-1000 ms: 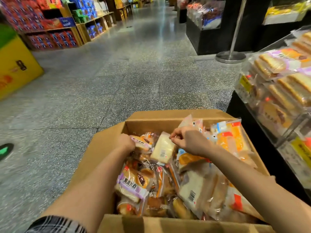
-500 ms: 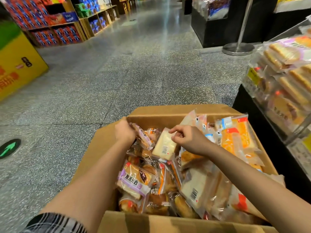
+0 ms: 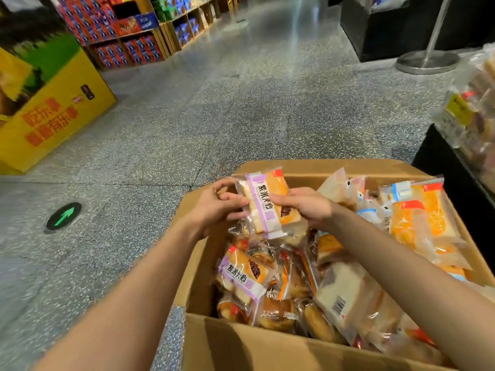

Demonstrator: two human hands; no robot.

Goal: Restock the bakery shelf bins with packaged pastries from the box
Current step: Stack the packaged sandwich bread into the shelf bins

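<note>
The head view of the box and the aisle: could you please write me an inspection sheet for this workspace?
Surface: speckled grey floor with a green arrow marker.
Job's things: open cardboard box full of packaged pastries; purple-label pastry packet held above it; a matching packet lying inside; shelf bins at right, blurred.
Clutter: orange packets heaped at the box's right side.
Hands: left hand and right hand both grip the raised packet.
Cables: nothing seen.
Surroundings: yellow display carton, red and blue snack shelves, stanchion base.
</note>
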